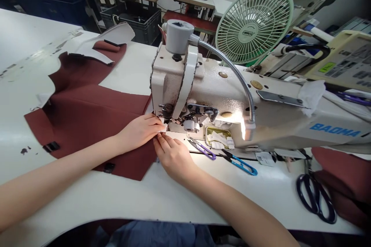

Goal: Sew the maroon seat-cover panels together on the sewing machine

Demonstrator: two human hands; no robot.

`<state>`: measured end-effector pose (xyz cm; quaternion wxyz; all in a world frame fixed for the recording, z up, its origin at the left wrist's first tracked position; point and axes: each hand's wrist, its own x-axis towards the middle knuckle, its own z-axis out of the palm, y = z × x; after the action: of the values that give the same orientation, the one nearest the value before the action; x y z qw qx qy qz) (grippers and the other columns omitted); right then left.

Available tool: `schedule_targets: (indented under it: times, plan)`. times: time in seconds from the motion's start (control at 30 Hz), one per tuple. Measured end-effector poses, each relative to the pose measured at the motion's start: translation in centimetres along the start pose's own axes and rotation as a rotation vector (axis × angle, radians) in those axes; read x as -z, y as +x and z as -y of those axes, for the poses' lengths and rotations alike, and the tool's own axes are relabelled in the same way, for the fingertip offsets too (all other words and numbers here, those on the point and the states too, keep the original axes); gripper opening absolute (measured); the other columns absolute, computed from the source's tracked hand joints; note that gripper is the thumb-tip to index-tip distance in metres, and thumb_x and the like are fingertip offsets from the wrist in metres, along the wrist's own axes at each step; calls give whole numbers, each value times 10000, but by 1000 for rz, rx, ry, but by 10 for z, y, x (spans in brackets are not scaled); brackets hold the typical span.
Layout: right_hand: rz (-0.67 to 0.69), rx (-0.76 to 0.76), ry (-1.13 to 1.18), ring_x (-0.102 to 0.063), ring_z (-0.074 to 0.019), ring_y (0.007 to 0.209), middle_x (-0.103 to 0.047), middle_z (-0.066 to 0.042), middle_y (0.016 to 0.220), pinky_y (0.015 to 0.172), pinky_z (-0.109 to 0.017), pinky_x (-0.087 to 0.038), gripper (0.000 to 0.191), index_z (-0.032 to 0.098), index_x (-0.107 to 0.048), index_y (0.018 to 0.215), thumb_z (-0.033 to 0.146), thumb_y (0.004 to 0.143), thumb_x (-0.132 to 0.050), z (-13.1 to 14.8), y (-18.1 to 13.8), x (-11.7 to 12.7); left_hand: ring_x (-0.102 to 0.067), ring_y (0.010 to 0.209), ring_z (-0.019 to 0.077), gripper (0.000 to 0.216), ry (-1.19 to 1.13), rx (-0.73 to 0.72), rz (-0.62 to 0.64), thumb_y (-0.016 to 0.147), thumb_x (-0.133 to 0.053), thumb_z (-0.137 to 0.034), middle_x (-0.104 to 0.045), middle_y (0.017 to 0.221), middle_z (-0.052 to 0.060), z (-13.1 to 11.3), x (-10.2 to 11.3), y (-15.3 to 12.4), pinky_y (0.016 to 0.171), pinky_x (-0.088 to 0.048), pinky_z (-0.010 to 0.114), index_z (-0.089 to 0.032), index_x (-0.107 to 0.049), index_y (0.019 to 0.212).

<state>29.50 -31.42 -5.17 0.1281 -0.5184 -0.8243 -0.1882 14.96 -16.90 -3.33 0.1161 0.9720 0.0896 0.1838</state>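
Maroon fabric (95, 117) lies flat on the white table (116, 197), its main spread to the left of both sets of fingers, its right-hand margin beneath or just beside them. We read its long axis as running roughly left to right, ending by the head of the sewing machine (203, 81).

Key relation, in our judgement: that margin against the stitching area, just beyond the fingertips. We cannot see the needle point.

Left hand (142, 131): nearer to the bulk of the fabric, wrist and palm above it. Fingers extended, close together, tips at a small white piece (164, 127) near the machine's foot. Right hand (175, 159): at the right margin, body-side of the left fingertips; fingers together and bent, tips down by the same spot. Thumbs are mostly hidden; we cannot tell whether either hand pinches or only presses.

Purple snips (204, 149) lie apart, right of the right hand.
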Motion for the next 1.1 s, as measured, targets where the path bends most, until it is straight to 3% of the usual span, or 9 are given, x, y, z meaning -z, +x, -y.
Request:
schedule_targets:
  times: [0.13, 0.4, 0.63, 1.1]
  plan:
    - [-7, 1, 35, -665, -236, 1020, -692, -201, 1163, 767, -344, -560, 301, 25, -666, 1137, 55, 947, -435, 6, -1, 3, -581, 999, 172, 302, -26, -42, 56, 960, -434, -125, -676, 1083, 43, 6, 7, -3, 877, -511, 298, -218, -679, 1110]
    - [3, -105, 220, -653, -232, 1075, -681, -150, 1222, 808, -342, -533, 220, 103, -680, 1051, 199, 936, -520, 4, -1, 9, -583, 982, 160, 293, -22, -91, -13, 989, -429, -151, -707, 1061, 18, 19, 2, -2, 861, -497, 282, -224, -708, 1045]
    - [106, -106, 222, -582, -270, 1225, -596, -179, 1345, 806, -364, -511, 311, 118, -657, 1198, 110, 936, -489, -2, -4, -1, -601, 918, 157, 288, -14, -106, -48, 954, -468, -111, -723, 1010, 16, 24, -2, 6, 831, -498, 282, -233, -722, 1009]
    - [120, -178, 190, -570, -264, 1253, -585, -133, 1365, 886, -366, -510, 345, 134, -635, 1286, 146, 976, -484, -11, 3, -9, -610, 778, 159, 249, 204, -197, -70, 947, -469, -115, -670, 798, 43, 23, -12, 11, 703, -473, 258, -185, -704, 994]
